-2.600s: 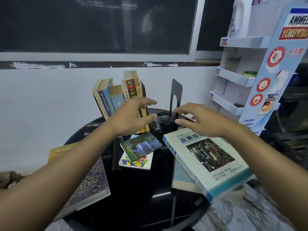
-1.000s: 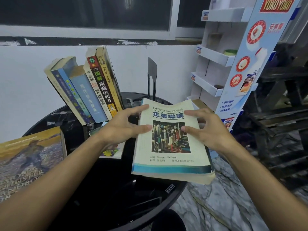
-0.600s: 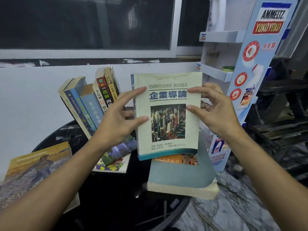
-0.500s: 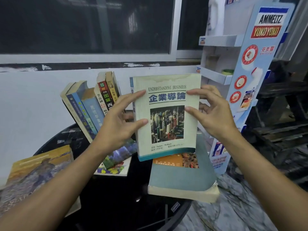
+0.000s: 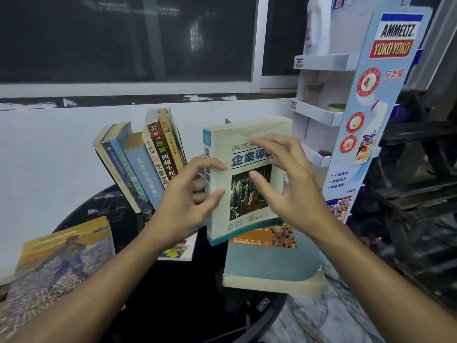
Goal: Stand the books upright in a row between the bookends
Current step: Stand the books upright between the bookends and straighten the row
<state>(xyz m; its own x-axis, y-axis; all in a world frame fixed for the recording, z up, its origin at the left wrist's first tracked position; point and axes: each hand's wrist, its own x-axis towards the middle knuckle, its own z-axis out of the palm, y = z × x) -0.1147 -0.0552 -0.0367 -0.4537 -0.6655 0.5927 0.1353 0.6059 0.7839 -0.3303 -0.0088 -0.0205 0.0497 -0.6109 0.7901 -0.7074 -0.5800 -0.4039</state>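
Note:
I hold a cream business book upright in the air above the round black table. My left hand grips its spine edge. My right hand lies over the front cover and right edge, fingers spread. Behind my left hand, several books stand in a row at the back and lean left. Only the black tip of one bookend shows above the held book; the other bookend is hidden.
A teal book lies flat, overhanging the table's right edge. A book with a painted cover lies flat at the left, and a small colourful book lies under my left wrist. A white display rack stands close on the right, the wall just behind.
The business book, lifted off the table earlier, has turned its spine toward me and shifted right. My right hand has slid from its right edge onto the cover.

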